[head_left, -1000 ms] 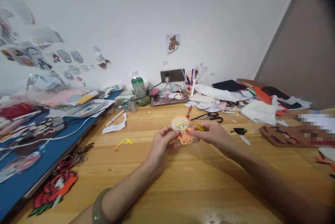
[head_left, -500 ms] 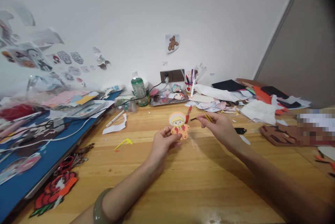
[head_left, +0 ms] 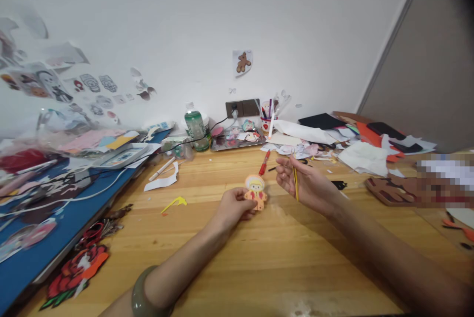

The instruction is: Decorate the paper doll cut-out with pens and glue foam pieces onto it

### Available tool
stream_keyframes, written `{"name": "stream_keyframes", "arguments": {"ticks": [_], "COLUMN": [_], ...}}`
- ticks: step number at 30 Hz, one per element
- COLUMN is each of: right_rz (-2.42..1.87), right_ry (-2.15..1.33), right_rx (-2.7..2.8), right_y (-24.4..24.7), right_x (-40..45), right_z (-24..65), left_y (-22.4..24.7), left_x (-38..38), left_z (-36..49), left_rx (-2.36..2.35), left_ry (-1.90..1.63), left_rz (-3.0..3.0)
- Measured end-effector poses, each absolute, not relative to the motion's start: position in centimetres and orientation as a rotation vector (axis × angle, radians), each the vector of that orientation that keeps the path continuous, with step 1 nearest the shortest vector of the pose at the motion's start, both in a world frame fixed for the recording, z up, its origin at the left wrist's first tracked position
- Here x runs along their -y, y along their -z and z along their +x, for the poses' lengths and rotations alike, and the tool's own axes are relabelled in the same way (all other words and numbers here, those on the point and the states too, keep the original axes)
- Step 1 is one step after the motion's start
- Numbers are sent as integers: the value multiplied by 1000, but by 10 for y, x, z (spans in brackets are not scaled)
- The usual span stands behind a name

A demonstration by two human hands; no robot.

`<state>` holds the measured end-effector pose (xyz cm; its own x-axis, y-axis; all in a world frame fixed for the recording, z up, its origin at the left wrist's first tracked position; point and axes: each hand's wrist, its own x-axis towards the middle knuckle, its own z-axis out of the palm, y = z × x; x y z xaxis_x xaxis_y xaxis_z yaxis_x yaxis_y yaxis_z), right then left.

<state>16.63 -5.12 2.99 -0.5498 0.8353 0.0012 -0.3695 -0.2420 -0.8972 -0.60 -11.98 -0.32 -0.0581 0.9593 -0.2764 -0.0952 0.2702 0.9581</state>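
Observation:
In my left hand (head_left: pixel 234 205) is a small flat cutout doll (head_left: pixel 256 199) with a pale hood, yellow hair and an orange body. My thumb lies over its lower front, and the fingers are behind it. My right hand (head_left: pixel 304 181) is raised to the right of the doll, its fingers curled. A thin yellow pair of tweezers (head_left: pixel 296 186) hangs from between thumb and fingers, pointing down, apart from the doll. Just left of the right fingertips lies a short dark strip (head_left: pixel 272 169). Beyond the doll, a red pen (head_left: pixel 264 163) rests on the wooden table (head_left: pixel 237 267).
A yellow scrap (head_left: pixel 175 204) lies to the left, with white paper (head_left: pixel 163 179) behind it. A green bottle (head_left: pixel 197 131), a metal tray (head_left: pixel 237 145) and a pen cup (head_left: pixel 268 123) stand near the wall. Paper sheets (head_left: pixel 365 156) pile up at right; a blue surface (head_left: pixel 70 218) holds clutter.
The doll has come lower and slightly nearer to me in my left hand. My right hand has turned, so the tweezers now hang downward.

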Motion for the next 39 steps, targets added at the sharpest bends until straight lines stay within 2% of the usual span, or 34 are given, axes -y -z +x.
{"name": "stream_keyframes", "arguments": {"ticks": [3, 7, 10, 14, 21, 23, 27, 29, 35, 39], "right_rz": [-573, -473, -401, -321, -246, -220, -189, -187, -209, -219], "right_ry": [-1984, -2128, -2209, -2282, -2359, -2349, -2314, -2312, -2293, -2281], "right_rx": [1070, 919, 873, 894, 884, 858, 827, 839, 931, 1016], "right_y": [-29, -27, -24, -20, -20, -23, -25, -25, -25, -26], "right_x": [52, 56, 62, 69, 74, 75, 76, 76, 77, 77], "right_z": [164, 160, 155, 147, 142, 142, 143, 144, 143, 143], "left_y": [8, 1, -7, -6, -6, -9, -9, -6, -3, -7], "left_x": [121, 131, 137, 134, 134, 135, 131, 126, 119, 121], "left_z": [-8, -9, -4, 3, 6, 5, -6, -10, -8, -10], "left_rx": [-1475, -1686, -1467, -1302, -1154, -1165, -1309, -1347, -1356, -1434], "left_ry": [-1009, -1331, -1427, -1367, -1436, -1450, -1744, -1784, -1425, -1356], "left_rz": [1238, 1844, 2161, 2359, 2248, 2051, 1405, 1259, 1471, 1665]}}
